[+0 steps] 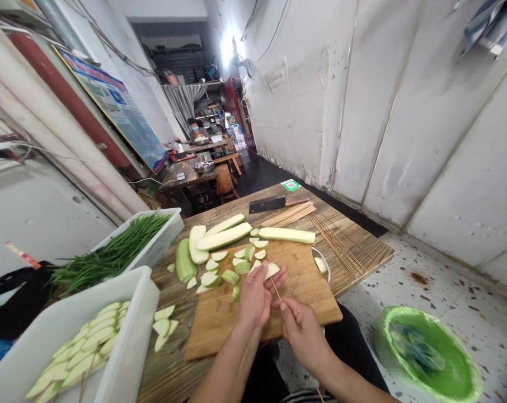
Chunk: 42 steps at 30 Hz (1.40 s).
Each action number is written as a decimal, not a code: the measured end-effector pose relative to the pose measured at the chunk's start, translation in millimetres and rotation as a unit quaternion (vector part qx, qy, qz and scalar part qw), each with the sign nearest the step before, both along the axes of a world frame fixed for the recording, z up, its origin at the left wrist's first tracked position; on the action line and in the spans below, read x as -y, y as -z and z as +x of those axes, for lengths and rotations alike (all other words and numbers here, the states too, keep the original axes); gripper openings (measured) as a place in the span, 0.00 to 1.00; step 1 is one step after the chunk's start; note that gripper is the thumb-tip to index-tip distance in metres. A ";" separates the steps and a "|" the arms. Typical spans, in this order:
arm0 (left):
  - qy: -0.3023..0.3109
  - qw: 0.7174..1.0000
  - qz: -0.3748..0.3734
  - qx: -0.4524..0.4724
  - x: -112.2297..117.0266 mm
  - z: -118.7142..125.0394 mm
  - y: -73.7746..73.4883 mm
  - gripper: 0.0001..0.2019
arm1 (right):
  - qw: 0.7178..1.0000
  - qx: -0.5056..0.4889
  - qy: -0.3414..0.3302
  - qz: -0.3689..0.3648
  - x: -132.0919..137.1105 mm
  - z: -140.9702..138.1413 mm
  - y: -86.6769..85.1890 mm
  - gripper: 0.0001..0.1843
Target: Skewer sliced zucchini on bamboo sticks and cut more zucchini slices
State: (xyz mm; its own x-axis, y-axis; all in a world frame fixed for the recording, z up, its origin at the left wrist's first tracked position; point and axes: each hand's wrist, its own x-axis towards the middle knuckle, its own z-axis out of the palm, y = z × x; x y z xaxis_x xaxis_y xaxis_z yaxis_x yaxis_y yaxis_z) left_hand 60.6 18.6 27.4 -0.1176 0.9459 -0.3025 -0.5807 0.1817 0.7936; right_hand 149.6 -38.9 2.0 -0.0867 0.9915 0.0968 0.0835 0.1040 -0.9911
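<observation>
Over the wooden cutting board [214, 330], my left hand [256, 296] is closed on a pale zucchini slice [272, 270] with a green rim. My right hand [301, 327] pinches a thin bamboo skewer [276, 289], whose upper end meets the slice; whether it has pierced it I cannot tell. Several cut zucchini pieces [230, 276] lie on the board beyond and left of my hands. Behind them rest long zucchini halves [224, 237], one more half [287, 234] lying along the board's far edge. A green-skinned zucchini piece [185, 261] is at the left.
A cleaver [267, 205] lies beside a bundle of skewers [293, 215]; loose skewers [339, 246] spread to the right. At left stand a white bin [150, 302] of skewered zucchini slices and another bin [175, 224] of green stalks. A green lined bucket [450, 358] is on the floor.
</observation>
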 end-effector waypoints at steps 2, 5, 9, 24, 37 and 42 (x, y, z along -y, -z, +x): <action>-0.001 1.000 -0.004 0.003 1.0 0.8 0.2 0.06 | 1.000 -0.001 0.004 -0.001 0.1 -0.8 0.4 0.20; -0.005 1.000 -0.013 0.000 2.3 2.5 -0.3 0.05 | 1.000 -0.002 0.011 0.005 0.3 -1.7 0.7 0.20; -0.003 1.000 -0.022 -0.001 3.8 4.0 -0.3 0.05 | 1.000 0.000 0.017 0.009 0.6 -2.3 2.3 0.20; 0.015 0.999 -0.041 0.015 4.7 3.0 8.2 0.05 | 0.999 0.026 0.015 0.030 -1.0 -4.4 7.4 0.17; 0.039 0.998 -0.051 0.023 11.9 14.8 12.3 0.06 | 0.998 0.032 0.021 0.046 -13.1 -1.9 9.2 0.15; 0.016 0.999 -0.042 0.024 6.9 5.4 8.1 0.05 | 0.998 0.047 -0.001 0.044 -13.2 4.6 10.4 0.16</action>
